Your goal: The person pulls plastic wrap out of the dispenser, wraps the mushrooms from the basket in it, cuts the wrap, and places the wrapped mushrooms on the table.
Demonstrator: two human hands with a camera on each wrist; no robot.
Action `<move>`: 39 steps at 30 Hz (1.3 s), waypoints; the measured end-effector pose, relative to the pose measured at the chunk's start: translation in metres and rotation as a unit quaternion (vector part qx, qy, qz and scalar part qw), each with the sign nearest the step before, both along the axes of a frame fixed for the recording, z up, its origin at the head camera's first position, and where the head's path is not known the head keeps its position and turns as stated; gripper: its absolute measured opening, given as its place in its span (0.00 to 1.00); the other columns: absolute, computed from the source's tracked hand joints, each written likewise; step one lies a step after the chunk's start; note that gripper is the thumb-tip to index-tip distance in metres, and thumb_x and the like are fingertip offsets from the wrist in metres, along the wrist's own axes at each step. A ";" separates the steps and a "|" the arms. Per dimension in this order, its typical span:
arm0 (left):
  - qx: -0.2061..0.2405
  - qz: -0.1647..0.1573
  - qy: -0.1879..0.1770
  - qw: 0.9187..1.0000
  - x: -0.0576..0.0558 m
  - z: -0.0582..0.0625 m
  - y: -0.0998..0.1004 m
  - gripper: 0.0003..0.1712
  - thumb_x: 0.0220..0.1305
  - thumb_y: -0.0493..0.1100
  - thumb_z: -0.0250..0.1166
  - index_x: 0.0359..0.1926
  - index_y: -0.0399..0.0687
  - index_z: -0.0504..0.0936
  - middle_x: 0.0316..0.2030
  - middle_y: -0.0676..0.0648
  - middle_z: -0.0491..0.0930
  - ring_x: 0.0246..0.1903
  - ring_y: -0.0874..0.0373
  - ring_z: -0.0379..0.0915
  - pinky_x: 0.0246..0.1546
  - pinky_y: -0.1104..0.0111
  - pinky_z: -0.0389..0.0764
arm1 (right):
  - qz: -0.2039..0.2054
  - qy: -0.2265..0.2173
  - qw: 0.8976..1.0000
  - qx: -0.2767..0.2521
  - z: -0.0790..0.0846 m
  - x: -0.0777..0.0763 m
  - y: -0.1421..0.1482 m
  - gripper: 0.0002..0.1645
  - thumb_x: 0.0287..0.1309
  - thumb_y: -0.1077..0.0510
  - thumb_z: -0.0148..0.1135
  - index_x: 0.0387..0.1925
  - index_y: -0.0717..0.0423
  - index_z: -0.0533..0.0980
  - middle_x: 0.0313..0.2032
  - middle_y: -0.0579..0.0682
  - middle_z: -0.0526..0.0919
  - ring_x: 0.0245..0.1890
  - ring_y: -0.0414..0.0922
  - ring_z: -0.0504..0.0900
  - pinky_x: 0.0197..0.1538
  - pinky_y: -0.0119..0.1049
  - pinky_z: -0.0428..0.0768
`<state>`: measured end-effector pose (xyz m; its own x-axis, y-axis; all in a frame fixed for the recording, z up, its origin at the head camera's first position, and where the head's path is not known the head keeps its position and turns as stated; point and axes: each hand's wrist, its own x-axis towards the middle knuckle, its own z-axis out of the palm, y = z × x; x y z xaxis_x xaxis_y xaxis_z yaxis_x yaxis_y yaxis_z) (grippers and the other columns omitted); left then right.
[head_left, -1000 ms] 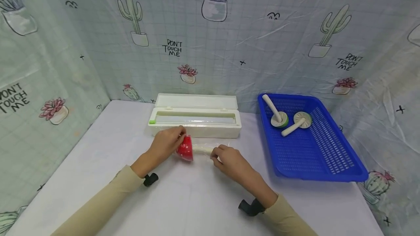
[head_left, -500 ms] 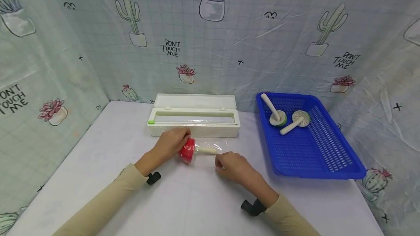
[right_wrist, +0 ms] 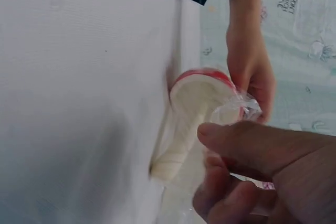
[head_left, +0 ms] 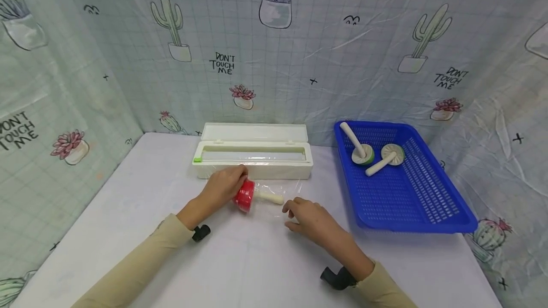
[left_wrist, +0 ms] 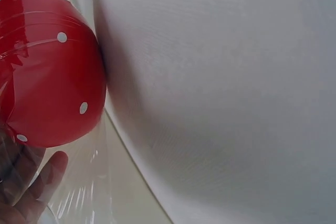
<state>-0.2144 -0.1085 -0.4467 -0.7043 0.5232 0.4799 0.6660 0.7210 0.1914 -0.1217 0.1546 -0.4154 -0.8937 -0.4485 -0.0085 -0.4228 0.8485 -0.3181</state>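
Gripping the film-covered red mushroom (head_left: 248,196) mid-frame is the left hand (head_left: 223,187); just rightward, the right hand (head_left: 314,221) is loosely parted.

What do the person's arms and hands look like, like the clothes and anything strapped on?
Both arms wear long, plain tan sleeves: the left sleeve and the right sleeve. At each wrist sits a small black device, one left, one right. The left hand and right hand are bare, without gloves.
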 end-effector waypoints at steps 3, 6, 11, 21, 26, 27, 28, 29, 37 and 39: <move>-0.003 -0.013 -0.002 1.000 0.000 -0.003 0.000 0.08 0.65 0.34 0.70 0.41 0.42 0.78 0.28 0.49 0.81 0.24 0.60 0.71 0.24 0.70 0.79 | 0.002 0.022 1.000 0.007 -0.005 0.004 -0.002 0.07 0.59 0.56 0.74 0.35 0.47 0.81 0.32 0.42 0.79 0.30 0.39 0.76 0.32 0.34 0.77; -0.005 -0.022 -0.004 1.000 0.001 -0.006 -0.001 0.09 0.65 0.35 0.69 0.41 0.44 0.77 0.28 0.50 0.80 0.24 0.60 0.71 0.24 0.71 0.78 | 0.014 0.074 0.997 0.007 -0.007 0.011 -0.003 0.10 0.57 0.56 0.75 0.30 0.45 0.79 0.40 0.45 0.79 0.38 0.43 0.77 0.29 0.32 0.77; -0.006 -0.020 -0.010 1.000 0.002 -0.007 -0.001 0.09 0.65 0.35 0.70 0.42 0.45 0.77 0.28 0.51 0.80 0.25 0.61 0.71 0.24 0.72 0.78 | 0.041 0.140 0.989 0.026 -0.007 0.018 -0.003 0.13 0.55 0.58 0.77 0.28 0.47 0.76 0.41 0.46 0.84 0.47 0.47 0.80 0.49 0.44 0.83; -0.012 -0.026 -0.002 1.000 0.001 -0.002 -0.002 0.10 0.65 0.36 0.70 0.42 0.44 0.77 0.30 0.49 0.81 0.26 0.59 0.74 0.25 0.70 0.80 | 0.076 0.152 0.985 0.027 -0.001 0.030 0.014 0.15 0.52 0.61 0.78 0.33 0.48 0.76 0.39 0.43 0.81 0.40 0.43 0.76 0.40 0.37 0.78; -0.012 -0.027 0.003 1.000 -0.003 -0.005 -0.001 0.10 0.64 0.36 0.71 0.42 0.44 0.78 0.30 0.48 0.82 0.26 0.59 0.75 0.27 0.69 0.81 | 0.085 0.109 0.990 0.033 -0.012 0.017 0.013 0.16 0.51 0.58 0.79 0.40 0.51 0.81 0.53 0.51 0.80 0.55 0.54 0.75 0.51 0.48 0.80; -0.010 -0.028 0.006 1.000 -0.003 -0.006 0.000 0.10 0.64 0.36 0.71 0.42 0.44 0.78 0.30 0.48 0.82 0.26 0.58 0.75 0.27 0.68 0.81 | 0.087 0.109 0.989 0.040 -0.016 0.014 0.013 0.14 0.51 0.57 0.79 0.38 0.49 0.83 0.53 0.51 0.80 0.56 0.55 0.75 0.52 0.50 0.79; -0.009 -0.029 0.006 1.000 -0.004 -0.007 0.000 0.10 0.64 0.36 0.71 0.42 0.44 0.78 0.30 0.48 0.82 0.27 0.58 0.76 0.27 0.68 0.82 | 0.091 0.114 0.988 0.044 -0.020 0.011 0.013 0.11 0.51 0.58 0.79 0.35 0.48 0.83 0.53 0.51 0.80 0.56 0.56 0.75 0.51 0.50 0.79; -0.009 -0.028 0.004 1.000 -0.004 -0.007 0.001 0.10 0.64 0.36 0.71 0.42 0.44 0.78 0.30 0.48 0.82 0.27 0.58 0.76 0.27 0.68 0.82 | 0.097 0.120 0.987 0.048 -0.023 0.009 0.014 0.10 0.51 0.58 0.79 0.32 0.47 0.83 0.52 0.51 0.80 0.56 0.55 0.75 0.50 0.50 0.79; -0.021 -0.018 0.008 1.000 -0.004 -0.004 0.000 0.08 0.65 0.35 0.70 0.41 0.44 0.78 0.28 0.49 0.81 0.24 0.60 0.73 0.23 0.70 0.78 | 0.176 0.179 0.967 0.035 -0.016 0.012 0.026 0.09 0.59 0.60 0.73 0.34 0.48 0.78 0.46 0.44 0.84 0.53 0.46 0.80 0.52 0.40 0.82; -0.020 -0.018 0.014 1.000 -0.005 -0.004 0.000 0.09 0.65 0.35 0.70 0.41 0.44 0.77 0.27 0.50 0.80 0.24 0.60 0.72 0.22 0.70 0.78 | 0.193 0.168 0.966 0.034 -0.013 0.013 0.028 0.08 0.61 0.61 0.71 0.38 0.49 0.78 0.45 0.43 0.84 0.52 0.45 0.81 0.53 0.38 0.82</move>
<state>-0.2190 -0.1090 -0.4508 -0.6710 0.5671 0.4776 0.6964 0.7031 0.1435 -0.1088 0.1823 -0.4284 -0.6177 -0.7576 0.2109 -0.7814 0.6215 -0.0565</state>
